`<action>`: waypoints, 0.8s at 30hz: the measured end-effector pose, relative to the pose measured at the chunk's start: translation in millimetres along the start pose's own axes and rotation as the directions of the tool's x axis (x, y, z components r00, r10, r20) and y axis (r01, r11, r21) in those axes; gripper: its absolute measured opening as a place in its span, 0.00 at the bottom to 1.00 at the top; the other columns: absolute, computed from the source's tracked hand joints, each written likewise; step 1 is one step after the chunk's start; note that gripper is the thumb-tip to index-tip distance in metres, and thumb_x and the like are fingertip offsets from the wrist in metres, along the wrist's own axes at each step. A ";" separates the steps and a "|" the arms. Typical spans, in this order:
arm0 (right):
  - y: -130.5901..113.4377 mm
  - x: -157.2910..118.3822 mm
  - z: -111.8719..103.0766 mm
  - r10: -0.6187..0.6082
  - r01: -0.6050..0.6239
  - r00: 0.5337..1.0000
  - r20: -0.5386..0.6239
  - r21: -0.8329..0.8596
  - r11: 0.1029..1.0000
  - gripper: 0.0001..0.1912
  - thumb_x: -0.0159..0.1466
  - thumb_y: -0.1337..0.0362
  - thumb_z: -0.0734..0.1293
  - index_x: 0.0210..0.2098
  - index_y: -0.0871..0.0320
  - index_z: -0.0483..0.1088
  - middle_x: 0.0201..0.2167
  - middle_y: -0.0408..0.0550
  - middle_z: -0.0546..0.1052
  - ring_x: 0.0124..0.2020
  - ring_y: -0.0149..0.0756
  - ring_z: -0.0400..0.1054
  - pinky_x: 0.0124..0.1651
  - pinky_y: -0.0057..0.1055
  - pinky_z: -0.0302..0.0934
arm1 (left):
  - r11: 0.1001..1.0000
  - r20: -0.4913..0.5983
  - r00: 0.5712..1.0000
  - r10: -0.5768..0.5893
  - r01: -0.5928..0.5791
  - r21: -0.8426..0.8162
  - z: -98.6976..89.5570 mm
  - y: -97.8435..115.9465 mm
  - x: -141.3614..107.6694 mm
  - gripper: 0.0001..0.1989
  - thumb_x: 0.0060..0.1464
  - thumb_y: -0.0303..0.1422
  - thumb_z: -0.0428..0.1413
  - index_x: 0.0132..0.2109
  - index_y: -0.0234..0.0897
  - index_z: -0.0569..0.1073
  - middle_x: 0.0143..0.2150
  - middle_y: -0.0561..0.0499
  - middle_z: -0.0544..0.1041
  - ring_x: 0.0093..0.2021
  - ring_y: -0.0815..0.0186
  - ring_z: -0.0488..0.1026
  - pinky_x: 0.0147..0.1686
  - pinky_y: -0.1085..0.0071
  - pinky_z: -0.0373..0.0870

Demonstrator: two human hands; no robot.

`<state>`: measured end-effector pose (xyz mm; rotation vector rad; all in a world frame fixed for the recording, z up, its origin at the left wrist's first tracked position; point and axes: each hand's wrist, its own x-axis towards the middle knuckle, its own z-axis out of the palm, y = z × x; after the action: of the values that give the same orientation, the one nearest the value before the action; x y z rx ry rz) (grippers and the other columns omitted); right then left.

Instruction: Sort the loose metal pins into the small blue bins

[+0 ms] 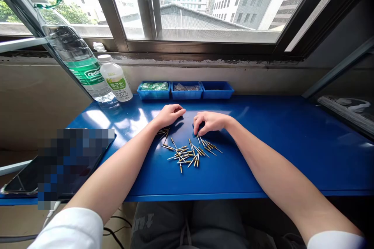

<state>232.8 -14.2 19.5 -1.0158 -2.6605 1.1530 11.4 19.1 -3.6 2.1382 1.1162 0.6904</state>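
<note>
The step in hand appears to be fingering the pins one by one, the right hand doing the close work. Its thumb and forefinger bend downward with only a narrow gap between them, right at the far edge of the pile. One pin lies directly under those fingertips and seems to touch them; whether it is gripped or merely nudged, one cannot tell. The rest of the pile spreads from that grip toward the wearer and off to its left, pins crossing each other at many angles.

The left hand is level with the right and just to its left, palm down, fingers curled together. Whether anything is inside the curl cannot be told. Close below its wrist is a smaller group of pins, apart from the pile and partly hidden by the forearm.

Beyond both hands stand three blue trays in a row, none touched.

The next move probably calls for a fine pinch on one shank, drawn out without dragging the pins crossed over it. Thin, smooth and round, they could easily roll or slip.
</note>
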 end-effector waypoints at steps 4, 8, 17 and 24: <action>-1.5 2.0 1.9 -0.009 0.009 1.000 0.008 -0.024 1.000 0.09 0.54 0.61 0.71 0.33 0.56 0.80 0.34 0.46 0.76 0.38 0.33 0.66 0.42 0.27 0.59 | 1.000 -0.001 1.000 -0.007 0.007 0.013 0.1 0.2 -0.2 0.20 0.55 0.47 0.51 0.37 0.35 0.77 0.35 0.49 0.79 0.34 0.64 0.71 0.33 0.71 0.63; -3.4 1.9 2.6 -0.002 0.002 1.000 -0.011 -0.037 0.999 0.09 0.55 0.60 0.71 0.33 0.55 0.80 0.35 0.46 0.77 0.39 0.34 0.66 0.41 0.27 0.59 | 1.000 -0.008 1.000 -0.009 0.009 0.018 0.6 0.1 -0.5 0.19 0.55 0.47 0.52 0.36 0.34 0.77 0.33 0.49 0.78 0.33 0.65 0.71 0.32 0.71 0.63; 0.3 -0.1 7.6 0.082 -0.062 0.982 -0.170 0.118 0.991 0.08 0.57 0.62 0.67 0.33 0.59 0.75 0.32 0.45 0.77 0.32 0.31 0.67 0.36 0.27 0.60 | 1.000 -0.012 1.000 -0.006 0.006 0.010 1.5 -1.2 0.3 0.18 0.54 0.45 0.53 0.37 0.34 0.76 0.33 0.49 0.78 0.33 0.66 0.70 0.32 0.71 0.63; 5.3 11.0 21.7 0.169 -0.057 0.785 -0.596 0.202 0.978 0.07 0.55 0.64 0.66 0.31 0.61 0.74 0.27 0.45 0.76 0.28 0.30 0.67 0.34 0.28 0.61 | 0.991 0.007 0.998 0.057 -0.056 -0.119 0.1 -0.3 -3.3 0.19 0.52 0.46 0.55 0.40 0.34 0.76 0.30 0.51 0.75 0.28 0.69 0.66 0.28 0.74 0.63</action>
<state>220.4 -18.5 -1.6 -1.2648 -1.9752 0.8516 9.6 16.4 -4.4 2.0770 0.9872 0.7512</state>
